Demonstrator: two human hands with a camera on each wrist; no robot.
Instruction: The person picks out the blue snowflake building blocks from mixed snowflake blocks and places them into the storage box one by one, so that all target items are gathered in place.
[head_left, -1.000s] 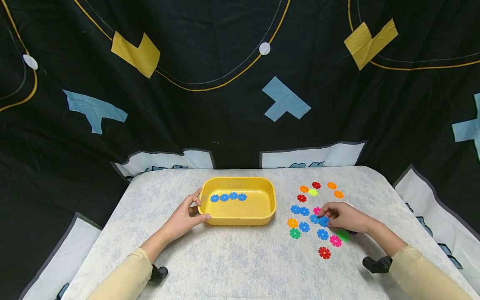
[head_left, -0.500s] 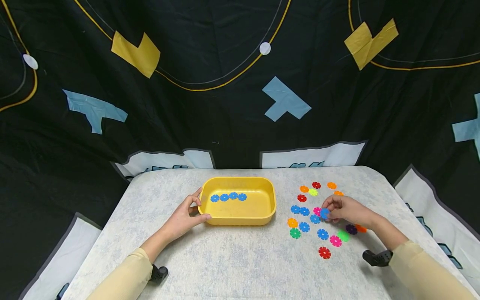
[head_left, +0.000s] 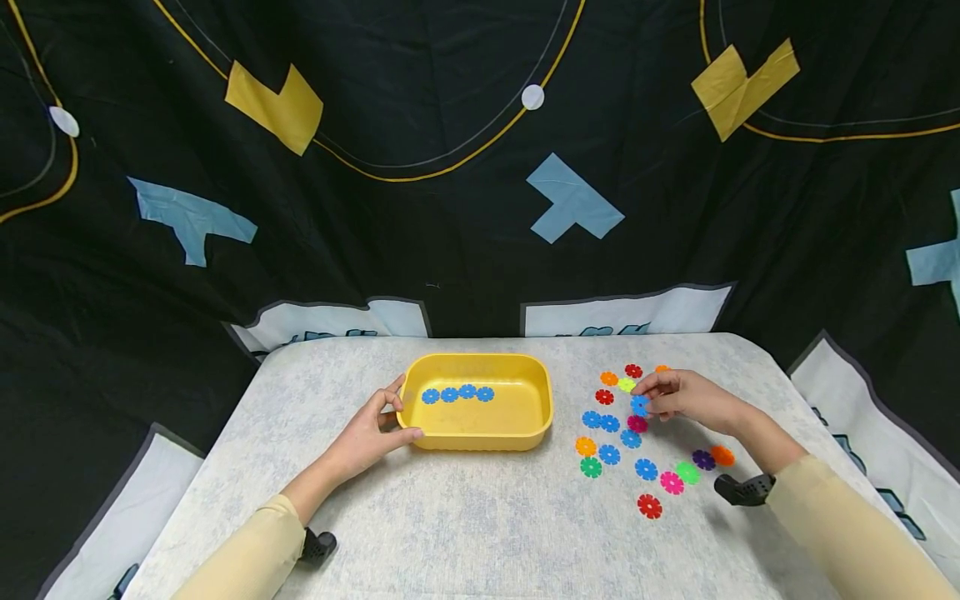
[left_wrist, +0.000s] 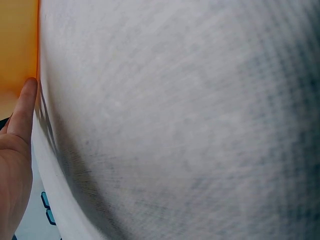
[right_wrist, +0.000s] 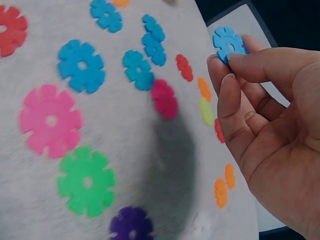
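Between the thumb and fingers of my right hand, a blue snowflake disc is pinched above the table. The right wrist view shows this notched blue disc tilted at the fingertips. My left hand grips the left end of a yellow plastic basin, thumb at the near corner. In the left wrist view only the thumb shows clearly against the basin wall. Inside the basin, several blue discs lie in a row on its floor. Below the right hand lies a dark pink disc.
Loose discs spread over the right part of the table: several blue ones, a green one, a purple one and red ones such as the nearest. A black curtain hangs behind the table.
My right hand has picked the blue disc up from the pile and carried it upward and away from me. The left hand and the basin stay where they were.
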